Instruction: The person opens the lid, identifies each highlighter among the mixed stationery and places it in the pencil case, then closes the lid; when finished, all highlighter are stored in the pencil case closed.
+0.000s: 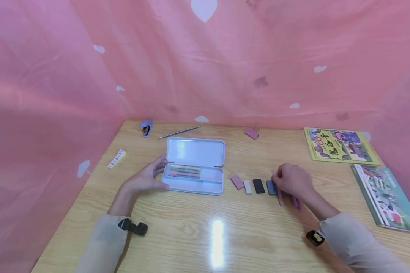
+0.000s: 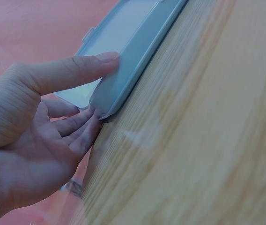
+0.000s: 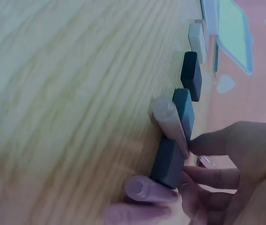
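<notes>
An open white pencil case (image 1: 212, 187) lies mid-table with several pens (image 1: 184, 172) in its back compartment. My left hand (image 1: 145, 178) grips its left end, thumb over the front wall and fingers behind the corner. On the right, my right hand (image 1: 295, 180) pinches the far end of a pale pink pen (image 3: 170, 119) between thumb and index finger. That pen lies between a blue eraser (image 3: 184, 110) and a dark grey eraser (image 3: 168, 161). Two mauve pens (image 3: 147, 189) sit beside the grey eraser, partly under the hand in the head view.
A pink eraser (image 1: 237, 182), a white one (image 1: 247, 187) and a black one (image 1: 258, 186) continue the row toward the case. Behind are a stapler (image 1: 146, 127), a pencil (image 1: 179, 132) and a binder clip (image 1: 251, 132). Books (image 1: 341, 146) lie right; a white strip (image 1: 116, 159) left.
</notes>
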The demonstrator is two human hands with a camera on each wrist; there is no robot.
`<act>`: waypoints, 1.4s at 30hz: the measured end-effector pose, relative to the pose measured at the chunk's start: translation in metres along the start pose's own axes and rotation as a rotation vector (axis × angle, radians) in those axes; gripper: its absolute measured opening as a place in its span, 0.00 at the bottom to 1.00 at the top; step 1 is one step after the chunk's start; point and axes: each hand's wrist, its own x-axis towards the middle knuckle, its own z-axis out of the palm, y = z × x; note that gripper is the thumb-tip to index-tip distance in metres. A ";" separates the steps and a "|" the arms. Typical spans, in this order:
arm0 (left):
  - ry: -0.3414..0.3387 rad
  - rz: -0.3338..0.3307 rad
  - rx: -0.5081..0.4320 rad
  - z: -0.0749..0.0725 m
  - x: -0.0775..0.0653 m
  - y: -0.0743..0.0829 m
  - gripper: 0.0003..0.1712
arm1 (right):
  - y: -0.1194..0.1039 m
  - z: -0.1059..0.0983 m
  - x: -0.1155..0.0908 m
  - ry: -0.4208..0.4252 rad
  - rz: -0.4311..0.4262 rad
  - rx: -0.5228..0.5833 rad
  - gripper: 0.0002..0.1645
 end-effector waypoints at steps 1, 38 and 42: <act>-0.002 0.006 0.002 0.000 0.000 0.000 0.69 | 0.000 0.000 0.001 0.009 -0.004 0.016 0.19; -0.001 -0.028 -0.014 0.001 -0.002 -0.003 0.68 | -0.182 0.019 0.050 0.065 -0.607 0.090 0.10; -0.002 -0.025 -0.013 0.001 -0.002 -0.003 0.68 | -0.190 0.028 0.053 0.057 -0.626 0.081 0.10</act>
